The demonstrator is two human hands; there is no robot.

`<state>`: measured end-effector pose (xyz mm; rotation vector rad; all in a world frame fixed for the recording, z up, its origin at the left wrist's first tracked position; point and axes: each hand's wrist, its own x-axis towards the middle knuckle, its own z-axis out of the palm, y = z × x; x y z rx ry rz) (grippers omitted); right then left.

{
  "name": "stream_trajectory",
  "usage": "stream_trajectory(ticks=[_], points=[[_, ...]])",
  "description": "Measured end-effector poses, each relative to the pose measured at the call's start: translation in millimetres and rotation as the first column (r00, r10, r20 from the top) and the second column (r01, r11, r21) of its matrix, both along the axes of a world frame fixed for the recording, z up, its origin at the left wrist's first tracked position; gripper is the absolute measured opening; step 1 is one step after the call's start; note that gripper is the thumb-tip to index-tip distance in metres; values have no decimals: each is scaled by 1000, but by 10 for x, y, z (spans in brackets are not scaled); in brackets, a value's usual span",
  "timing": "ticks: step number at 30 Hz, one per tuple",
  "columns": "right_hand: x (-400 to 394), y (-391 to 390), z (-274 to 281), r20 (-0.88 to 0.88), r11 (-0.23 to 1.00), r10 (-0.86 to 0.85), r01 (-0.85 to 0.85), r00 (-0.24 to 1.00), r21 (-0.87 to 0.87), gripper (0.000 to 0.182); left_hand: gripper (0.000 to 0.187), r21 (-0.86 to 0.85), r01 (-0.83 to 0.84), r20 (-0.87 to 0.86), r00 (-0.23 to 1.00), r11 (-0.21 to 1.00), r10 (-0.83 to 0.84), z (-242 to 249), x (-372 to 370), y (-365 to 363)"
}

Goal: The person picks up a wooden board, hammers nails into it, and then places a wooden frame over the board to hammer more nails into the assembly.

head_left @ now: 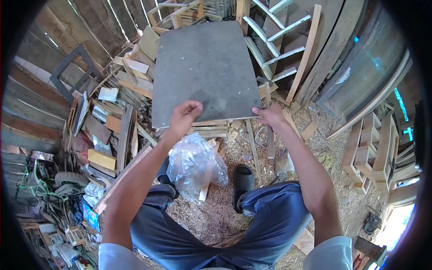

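Observation:
A dark grey flat board (202,67) lies in front of me, its pale near edge facing my body. My left hand (185,116) is just over that near edge, fingers curled in a pinch; whatever is between the fingertips, if anything, is too small to make out. At the board's near right corner, my right hand (270,115) is closed around the wooden handle of what looks like a hammer (271,146). The handle shows above and below the hand, with a dark head at its far end. My right thumb reaches to the board's corner.
A clear plastic bag (193,166) lies between my feet, near a dark slipper (243,182). Wood offcuts (130,81) are heaped to the left. A white slatted frame (276,40) leans at the back right, and a wooden frame piece (371,153) stands right. Wood shavings cover the floor.

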<state>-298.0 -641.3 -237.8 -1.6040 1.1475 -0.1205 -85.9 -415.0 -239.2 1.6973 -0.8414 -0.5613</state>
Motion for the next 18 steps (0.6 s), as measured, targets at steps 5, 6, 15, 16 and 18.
stream_trajectory(ticks=[5,6,15,16,18], points=[[-31,99,96,-228,939,-3,-76,974,-336,68,15,-179,126,-269,948,976,-172,-20,-293,-616],[-43,92,68,-201,928,24,-97,979,-361,68,15,-167,162,-182,964,973,-192,-59,-348,-699],[-147,-135,224,103,994,-81,73,991,84,25,12,-56,304,245,928,951,-282,-174,-469,-709],[-151,-140,274,134,992,-115,107,984,65,22,12,-56,283,305,918,958,-254,-190,-479,-714],[-201,-106,537,84,995,-100,102,991,-19,21,11,-54,265,364,903,963,-228,-188,-505,-727]])
